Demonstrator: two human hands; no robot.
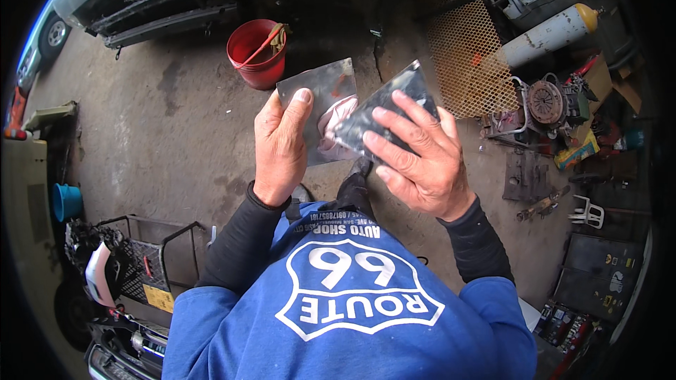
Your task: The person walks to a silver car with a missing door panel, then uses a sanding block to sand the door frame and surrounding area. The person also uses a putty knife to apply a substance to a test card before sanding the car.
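Observation:
My left hand (282,141) grips a flat, shiny, roughly rectangular sheet (320,84) by its left side, with the thumb on the near face. A pinkish patch shows on or through that sheet; I cannot tell whether it is a reflection. To its right, my right hand (422,158) holds a darker, glossy, pointed sheet (360,118), tilted, with several fingers laid across its face. The lower left corner of this sheet overlaps the other one's right edge; whether they touch is unclear. Both hands are raised in front of my body above the floor.
A red bucket (255,77) with a cloth on its rim stands ahead. A vehicle front (162,7) is at the far left. Right are a mesh panel (468,49), a gas cylinder (549,36) and metal parts (546,102). A blue bucket (67,202) and metal rack (179,239) are left.

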